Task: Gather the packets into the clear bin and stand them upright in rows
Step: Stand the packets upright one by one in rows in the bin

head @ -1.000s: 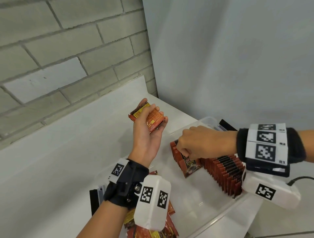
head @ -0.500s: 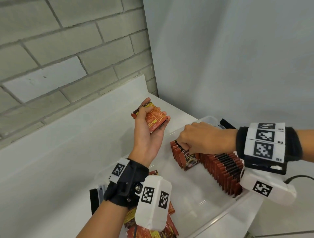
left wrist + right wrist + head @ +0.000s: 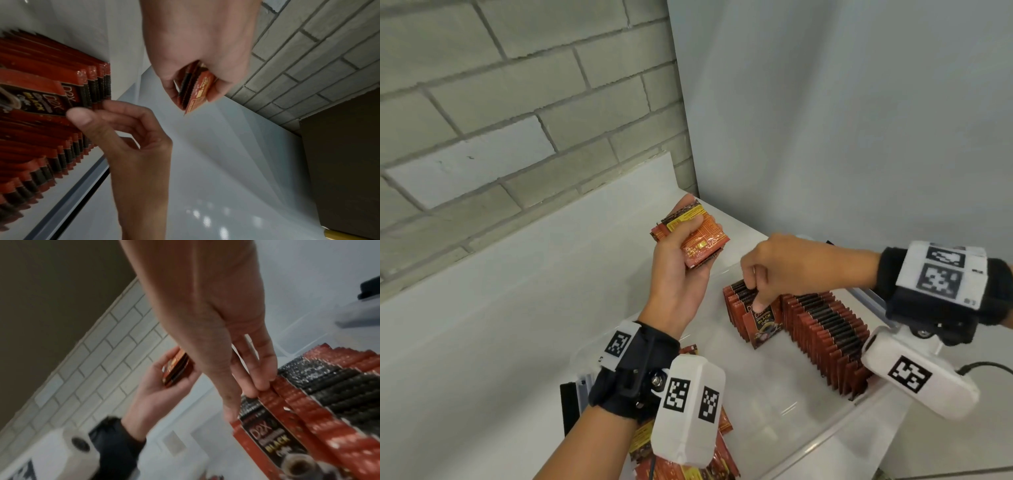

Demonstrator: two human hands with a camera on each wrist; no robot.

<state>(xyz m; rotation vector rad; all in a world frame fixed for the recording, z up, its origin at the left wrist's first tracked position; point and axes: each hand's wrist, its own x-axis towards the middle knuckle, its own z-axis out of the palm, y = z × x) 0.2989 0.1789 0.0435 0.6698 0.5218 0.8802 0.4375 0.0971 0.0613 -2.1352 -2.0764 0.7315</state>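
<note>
**Free room and obstructions around the clear bin**

The far right part of the clear plastic bin [image 3: 822, 442] is taken up by two rows of upright red-and-black packets [image 3: 822, 335], packed edge to edge. The head of the shorter row is covered by the right hand [image 3: 784, 270], whose thumb and fingers pinch the front packet [image 3: 763, 323]. A bare stretch of bin floor is left open between the rows and the loose pile of red packets [image 3: 688, 462] at the near left. Above that floor, the left hand [image 3: 678, 270] is raised with a small stack of orange-red packets [image 3: 693, 236]. Beyond the bin, the way is closed by the grey brick wall [image 3: 517, 102] and the plain pale wall [image 3: 842, 120].
</note>
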